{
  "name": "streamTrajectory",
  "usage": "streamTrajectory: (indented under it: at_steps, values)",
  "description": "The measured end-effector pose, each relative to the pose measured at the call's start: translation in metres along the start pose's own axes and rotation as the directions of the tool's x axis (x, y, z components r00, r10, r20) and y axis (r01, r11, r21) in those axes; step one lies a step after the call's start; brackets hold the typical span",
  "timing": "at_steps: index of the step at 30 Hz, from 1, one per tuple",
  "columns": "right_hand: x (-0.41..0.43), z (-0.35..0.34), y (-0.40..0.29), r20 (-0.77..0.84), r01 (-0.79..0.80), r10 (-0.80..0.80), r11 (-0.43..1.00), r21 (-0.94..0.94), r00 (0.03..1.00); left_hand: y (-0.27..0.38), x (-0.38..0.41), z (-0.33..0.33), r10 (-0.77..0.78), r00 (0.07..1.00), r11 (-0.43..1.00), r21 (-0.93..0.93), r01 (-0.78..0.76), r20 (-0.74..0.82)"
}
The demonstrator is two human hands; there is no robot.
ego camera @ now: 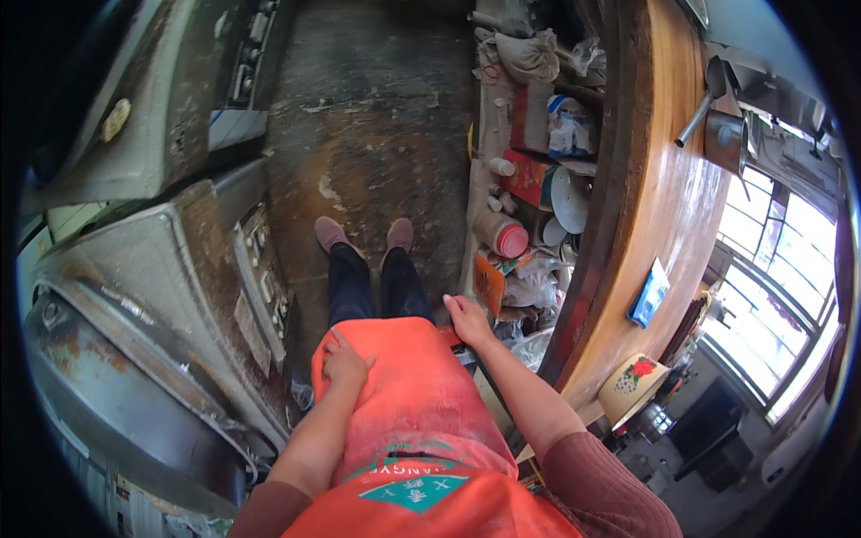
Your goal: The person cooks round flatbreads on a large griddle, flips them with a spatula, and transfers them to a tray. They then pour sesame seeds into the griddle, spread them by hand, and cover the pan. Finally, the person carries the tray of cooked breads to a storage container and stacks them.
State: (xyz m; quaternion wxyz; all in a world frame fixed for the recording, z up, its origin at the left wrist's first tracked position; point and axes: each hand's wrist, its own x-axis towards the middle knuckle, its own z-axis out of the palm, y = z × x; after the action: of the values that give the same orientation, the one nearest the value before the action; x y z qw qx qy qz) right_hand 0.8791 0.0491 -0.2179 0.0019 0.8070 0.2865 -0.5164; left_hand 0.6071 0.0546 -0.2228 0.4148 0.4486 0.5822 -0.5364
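My left hand [345,361] rests on the left side of the red apron [410,383], fingers apart, with nothing visible in it. To the right of the apron, my right hand [467,319] is beside a small red edge or strap at the apron's side; its fingers are partly curled, and whether it holds anything cannot be told. Below the worktop on the right, near that hand, stand a clear jar with a red lid [512,241] and an orange box [489,282] with plastic bags beside it.
A wooden worktop [666,168] runs along the right, bearing a blue packet [649,296], a metal ladle [703,107] and a metal mug [725,141]. Worn metal stoves [144,269] line the left. Shelves under the worktop hold bowls [570,198], boxes and bags. The dark floor [377,134] is stained.
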Motion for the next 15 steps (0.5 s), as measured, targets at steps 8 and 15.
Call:
streamTrajectory:
  at_steps: [8, 15]
  values:
    - [0.105, 0.000, 0.087, -0.216, -0.119, 0.142, 0.986, 0.115, 0.966, 0.025, 0.055, 0.023, 0.058, 0.988, 0.998, 0.010, -0.057, -0.144]
    - [0.218, -0.022, 0.134, -0.361, 0.040, 0.295, 0.724, 0.689, 0.885, 0.036, 0.070, 0.022, 0.100, 0.962, 0.994, -0.020, -0.109, -0.253]
